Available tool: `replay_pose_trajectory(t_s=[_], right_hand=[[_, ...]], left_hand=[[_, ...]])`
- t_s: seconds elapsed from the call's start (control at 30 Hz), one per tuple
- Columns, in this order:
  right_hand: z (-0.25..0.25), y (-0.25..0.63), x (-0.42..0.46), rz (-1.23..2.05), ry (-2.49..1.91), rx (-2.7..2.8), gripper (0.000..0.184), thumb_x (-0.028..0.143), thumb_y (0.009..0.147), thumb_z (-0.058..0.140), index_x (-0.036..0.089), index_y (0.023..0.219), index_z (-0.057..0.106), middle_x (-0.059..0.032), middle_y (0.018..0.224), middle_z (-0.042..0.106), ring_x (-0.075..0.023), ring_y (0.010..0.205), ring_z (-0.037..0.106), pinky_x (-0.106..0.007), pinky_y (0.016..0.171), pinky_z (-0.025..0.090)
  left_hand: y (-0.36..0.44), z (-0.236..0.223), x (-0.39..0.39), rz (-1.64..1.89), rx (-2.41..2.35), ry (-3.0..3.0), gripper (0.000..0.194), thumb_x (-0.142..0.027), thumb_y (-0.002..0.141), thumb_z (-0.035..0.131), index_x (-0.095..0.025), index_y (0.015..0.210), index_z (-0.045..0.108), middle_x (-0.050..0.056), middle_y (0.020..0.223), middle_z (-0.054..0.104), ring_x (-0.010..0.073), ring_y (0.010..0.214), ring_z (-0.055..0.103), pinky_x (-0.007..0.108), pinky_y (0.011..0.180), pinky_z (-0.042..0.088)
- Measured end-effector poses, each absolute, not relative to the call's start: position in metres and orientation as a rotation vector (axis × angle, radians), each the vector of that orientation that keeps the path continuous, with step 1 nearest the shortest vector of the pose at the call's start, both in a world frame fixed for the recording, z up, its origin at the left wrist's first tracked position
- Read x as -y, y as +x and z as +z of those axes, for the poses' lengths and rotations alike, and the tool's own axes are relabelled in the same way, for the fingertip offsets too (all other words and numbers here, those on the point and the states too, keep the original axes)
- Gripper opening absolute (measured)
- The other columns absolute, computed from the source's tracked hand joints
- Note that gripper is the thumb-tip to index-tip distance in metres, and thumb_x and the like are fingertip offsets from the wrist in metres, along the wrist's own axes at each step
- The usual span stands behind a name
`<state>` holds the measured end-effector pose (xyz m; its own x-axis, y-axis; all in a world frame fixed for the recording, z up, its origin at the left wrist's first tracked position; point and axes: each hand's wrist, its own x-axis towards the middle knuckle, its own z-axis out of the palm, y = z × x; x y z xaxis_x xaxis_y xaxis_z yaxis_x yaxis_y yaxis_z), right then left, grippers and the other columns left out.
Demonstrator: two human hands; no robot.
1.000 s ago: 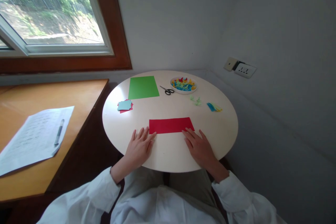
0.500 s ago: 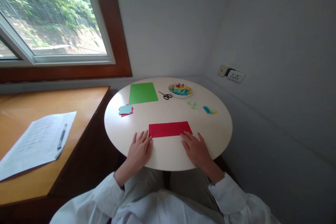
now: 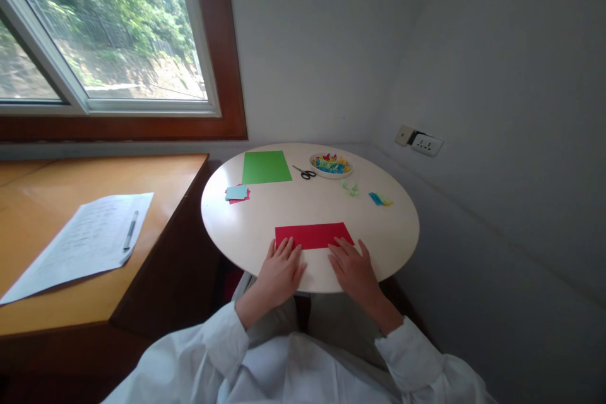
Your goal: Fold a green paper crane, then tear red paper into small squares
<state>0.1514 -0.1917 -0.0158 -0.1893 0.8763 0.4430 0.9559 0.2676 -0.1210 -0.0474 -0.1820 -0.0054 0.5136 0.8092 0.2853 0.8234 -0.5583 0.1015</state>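
A red strip of paper [image 3: 312, 235] lies flat near the front of the round white table [image 3: 255, 221]. The fingers of my left hand [image 3: 281, 270] rest stretched out on its lower left edge. On the lower right edge of the same paper lie the fingertips of my right hand [image 3: 353, 267], also spread flat. Neither hand grips anything; both are palm down. Parts of the paper's near edge are hidden under my fingers.
Toward the back are a green paper sheet [image 3: 267, 167], black-handled scissors [image 3: 305, 173] and a white dish [image 3: 331, 175] of colourful folded paper pieces. Small paper cards [image 3: 237, 193] lie at left, pale green bits [image 3: 350, 188] and blue-yellow strips [image 3: 380, 199] at right. A wooden desk [image 3: 175, 170] holds written sheets [image 3: 89, 233] and a pen [image 3: 131, 230].
My left hand has moved right, from beside the red paper's left corner onto its lower edge. My right hand remains at the right end. The camera view has shifted slightly.
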Motion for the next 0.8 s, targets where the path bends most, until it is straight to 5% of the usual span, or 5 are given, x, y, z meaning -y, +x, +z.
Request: replay_pose_trajectory(t_s=[0.8], right_hand=[[-0.009, 0.138, 0.198, -0.142, -1.549, 2.281, 0.036, 0.031, 0.094, 0.034, 0.021, 0.119, 0.058, -0.0090, 0.125, 0.059, -0.0210, 0.118, 0.052, -0.042, 0.098, 0.039]], left_hand=[[-0.026, -0.014, 0.196, -0.535, 1.538, -2.585, 0.045, -0.037, 0.095, 0.027, -0.019, 0.131, 0.047, 0.019, 0.135, 0.048, 0.0305, 0.130, 0.039, 0.053, 0.105, 0.027]])
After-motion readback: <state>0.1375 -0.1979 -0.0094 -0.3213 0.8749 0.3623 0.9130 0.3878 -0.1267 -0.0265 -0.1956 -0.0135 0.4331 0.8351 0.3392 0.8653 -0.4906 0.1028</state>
